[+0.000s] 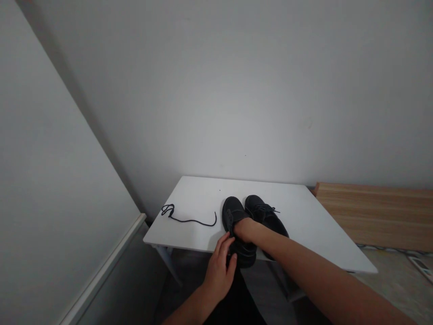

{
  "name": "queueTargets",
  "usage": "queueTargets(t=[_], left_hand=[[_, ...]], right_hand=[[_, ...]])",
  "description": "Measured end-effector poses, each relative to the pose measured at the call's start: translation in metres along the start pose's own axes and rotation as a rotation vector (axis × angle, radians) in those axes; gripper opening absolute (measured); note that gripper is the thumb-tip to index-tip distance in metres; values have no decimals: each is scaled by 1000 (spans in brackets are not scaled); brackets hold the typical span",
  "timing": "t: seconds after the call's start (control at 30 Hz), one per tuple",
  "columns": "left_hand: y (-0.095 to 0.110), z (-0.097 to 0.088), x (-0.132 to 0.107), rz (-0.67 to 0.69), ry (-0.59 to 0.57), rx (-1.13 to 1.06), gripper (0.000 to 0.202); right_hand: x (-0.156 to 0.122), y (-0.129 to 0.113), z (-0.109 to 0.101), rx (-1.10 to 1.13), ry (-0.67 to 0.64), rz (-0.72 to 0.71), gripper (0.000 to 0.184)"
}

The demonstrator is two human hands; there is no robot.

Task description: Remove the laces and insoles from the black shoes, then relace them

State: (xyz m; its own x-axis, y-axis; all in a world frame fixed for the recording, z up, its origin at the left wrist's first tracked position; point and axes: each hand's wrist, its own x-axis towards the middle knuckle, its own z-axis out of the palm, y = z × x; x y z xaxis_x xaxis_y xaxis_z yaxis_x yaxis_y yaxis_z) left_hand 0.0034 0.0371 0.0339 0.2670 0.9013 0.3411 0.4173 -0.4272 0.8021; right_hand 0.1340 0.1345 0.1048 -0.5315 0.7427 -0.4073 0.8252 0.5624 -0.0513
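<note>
Two black shoes are side by side on the white table [199,189], toes toward the wall. The left shoe [234,205] has its heel at the table's front edge. My left hand [219,268] grips this shoe's left side near the opening, thumb and fingers bent against it. My right hand [245,228] reaches into the same shoe from the right, and its fingers are hidden inside. The right shoe [270,220], with a tied lace, lies partly behind my right forearm. A loose black shoelace [192,220] lies on the left of the table, looped at one end.
A pale wall [237,90] rises right behind the table. On the left stands a white panel with a ledge [104,266]. Beyond the table's right side are a wood-grain board [375,216] and a flat device [421,266], with a cable beside them.
</note>
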Motion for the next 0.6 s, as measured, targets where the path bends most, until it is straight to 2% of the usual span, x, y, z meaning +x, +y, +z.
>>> queueTargets(t=[0.1, 0.2, 0.33, 0.4, 0.43, 0.47, 0.6], left_hand=[[2, 1, -4, 29, -26, 110, 44], [5, -1, -6, 31, -35, 200, 51], [8, -5, 5, 126, -65, 251, 61], [9, -7, 13, 183, -91, 258, 66], [10, -8, 17, 192, -92, 260, 66], [11, -8, 19, 188, -84, 261, 63], [18, -15, 17, 146, -44, 268, 44]], right_hand=[[-14, -2, -11, -67, -1, -1, 16], [-36, -4, -19, -100, 85, 33, 16], [-57, -4, -17, -126, 412, 198, 30], [-58, -3, -9, -96, 543, 264, 25], [-56, -3, -5, -71, 566, 280, 20], [-53, -4, 0, -46, 563, 288, 16], [-37, -13, 12, 29, 571, 276, 25]])
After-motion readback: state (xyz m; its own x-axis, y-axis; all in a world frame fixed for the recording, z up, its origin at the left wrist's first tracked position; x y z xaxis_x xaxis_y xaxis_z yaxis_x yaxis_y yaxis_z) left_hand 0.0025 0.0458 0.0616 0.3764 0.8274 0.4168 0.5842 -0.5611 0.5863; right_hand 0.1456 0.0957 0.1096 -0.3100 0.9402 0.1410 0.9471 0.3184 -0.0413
